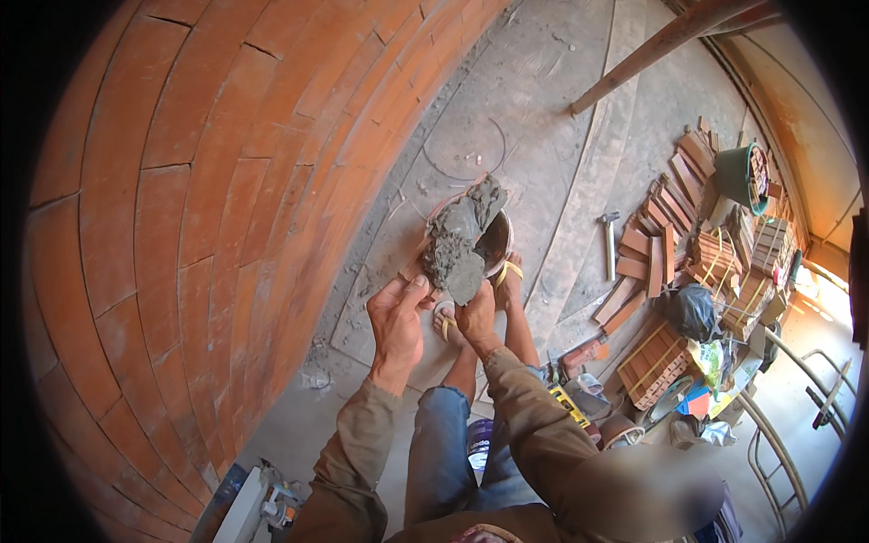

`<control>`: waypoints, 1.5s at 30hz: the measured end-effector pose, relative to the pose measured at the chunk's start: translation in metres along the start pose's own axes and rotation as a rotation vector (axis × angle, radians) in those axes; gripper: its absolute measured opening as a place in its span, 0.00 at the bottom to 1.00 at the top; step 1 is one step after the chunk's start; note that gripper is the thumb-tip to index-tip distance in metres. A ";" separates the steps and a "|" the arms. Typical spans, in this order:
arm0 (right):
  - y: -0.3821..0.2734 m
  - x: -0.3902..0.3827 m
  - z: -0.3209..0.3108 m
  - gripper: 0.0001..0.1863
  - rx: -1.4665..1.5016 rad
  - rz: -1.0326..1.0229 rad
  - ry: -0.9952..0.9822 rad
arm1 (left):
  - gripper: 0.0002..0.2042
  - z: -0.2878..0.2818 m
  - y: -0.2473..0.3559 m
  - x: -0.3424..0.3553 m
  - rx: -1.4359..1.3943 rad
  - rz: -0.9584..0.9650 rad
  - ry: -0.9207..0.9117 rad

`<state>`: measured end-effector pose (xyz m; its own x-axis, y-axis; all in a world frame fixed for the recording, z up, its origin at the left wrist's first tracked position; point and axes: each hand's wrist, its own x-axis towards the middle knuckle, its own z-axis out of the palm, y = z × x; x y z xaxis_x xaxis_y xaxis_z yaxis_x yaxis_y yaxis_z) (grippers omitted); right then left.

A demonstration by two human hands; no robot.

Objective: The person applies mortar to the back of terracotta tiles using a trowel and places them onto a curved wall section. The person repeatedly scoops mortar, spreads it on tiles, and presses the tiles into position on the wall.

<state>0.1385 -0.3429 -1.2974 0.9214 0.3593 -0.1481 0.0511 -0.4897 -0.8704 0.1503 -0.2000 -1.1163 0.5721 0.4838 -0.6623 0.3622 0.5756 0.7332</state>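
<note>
My left hand is closed, thumb against fingers, at the near edge of a reddish-brown brick. Wet grey mortar covers most of that brick. Beside it, my right hand is wrapped round the handle of a trowel, the handle hidden by the fingers. The trowel's blade is coated in mortar and touches the heap on the brick. Just beyond both hands stands a bucket with mortar piled at its rim.
A tall brick wall rises close on my left. At right lie loose bricks, a hammer, a green bucket, strapped brick stacks and a yellow level. A slanted metal pole meets the floor ahead. A container stands between my legs.
</note>
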 end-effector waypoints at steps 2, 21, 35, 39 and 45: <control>0.013 -0.005 -0.002 0.18 -0.073 0.020 0.002 | 0.09 -0.005 -0.005 0.002 0.005 0.007 -0.021; -0.063 -0.021 -0.125 0.20 0.184 0.033 -0.312 | 0.10 -0.067 -0.023 0.012 -0.169 -0.078 -0.108; -0.018 -0.055 -0.160 0.29 0.507 0.690 -0.792 | 0.10 -0.079 -0.032 0.004 -0.128 -0.090 -0.076; -0.005 -0.045 -0.164 0.28 0.025 0.503 -0.681 | 0.12 -0.088 -0.032 0.001 -0.121 -0.032 -0.029; 0.049 0.040 -0.096 0.16 -0.633 0.171 -0.634 | 0.16 -0.115 -0.049 -0.020 -0.171 -0.022 0.032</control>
<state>0.2145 -0.4290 -1.3006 0.5607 0.5195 -0.6447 0.3077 -0.8536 -0.4202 0.0366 -0.1620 -1.1567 0.5407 0.4890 -0.6845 0.2427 0.6884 0.6835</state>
